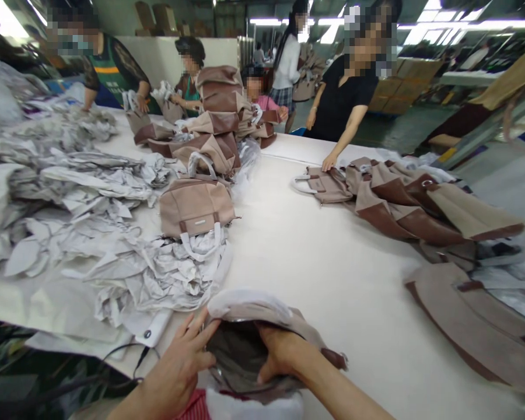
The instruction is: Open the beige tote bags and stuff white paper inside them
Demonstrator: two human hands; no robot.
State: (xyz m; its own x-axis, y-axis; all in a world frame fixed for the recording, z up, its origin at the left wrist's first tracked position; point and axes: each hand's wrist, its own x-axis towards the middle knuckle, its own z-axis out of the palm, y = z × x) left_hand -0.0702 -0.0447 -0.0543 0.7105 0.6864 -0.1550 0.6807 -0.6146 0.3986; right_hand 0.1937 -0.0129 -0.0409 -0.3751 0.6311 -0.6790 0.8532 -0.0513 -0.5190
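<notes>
both hands work on one handbag [262, 344] at the near edge of the counter [332, 274]. left hand [181, 364] lies on the left rim of the bag's mouth, fingers stretched out and a little spread, resting on the dark lining; it presses more than it grips. right hand [280, 353] is curled over the right side of the opening, with the fingers bent inside the bag and closed on the lining there. the bag is taupe with a brown trim and a pale stuffing or wrapping shows at its upper rim.

just to the left of the bag lies a heap of crumpled grey paper [157, 274], and behind this heap another taupe bag [196, 205] stands upright with white handles. further back a pile of similar bags [216, 125] is stacked. on the right side of the counter some flat bags [402, 201] lie in a row, and a person in black [345, 93] touches one of them with a hand. several other people stand at the far end of the counter.
</notes>
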